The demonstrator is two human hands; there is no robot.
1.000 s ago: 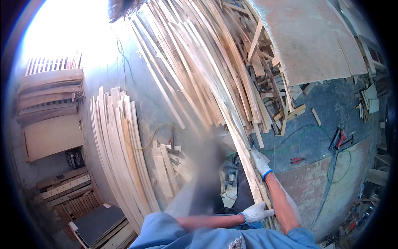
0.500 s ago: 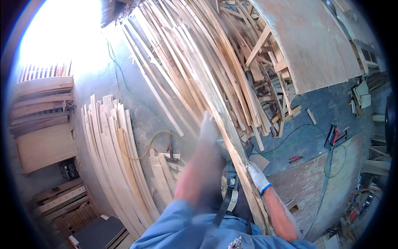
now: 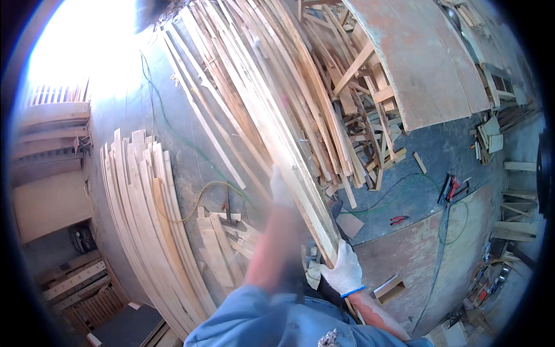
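A long, rough-edged wooden board (image 3: 309, 211) slants from the far pile toward my body. My right hand (image 3: 345, 270), in a white glove with a blue cuff, is closed around the near part of this board. My left hand (image 3: 282, 186), also in a pale glove, is at the board's left edge farther out. Motion smears its fingers, so their grip does not show. Beyond my hands lies a pile of long wooden strips (image 3: 254, 110), which the far part of the board overlaps.
A stack of long boards (image 3: 139, 202) lies to the left, with short offcuts (image 3: 222, 243) beside it. A large plywood panel (image 3: 422, 69) and wood scraps are at the far right. Red-handled pliers (image 3: 399, 220), a hose (image 3: 196, 147) and a floor sheet (image 3: 404, 260) lie around.
My right hand has come nearer my body, now gripping close to the board's near part. My left hand has shifted slightly nearer and stays by the board's edge. The whole view has moved slightly.
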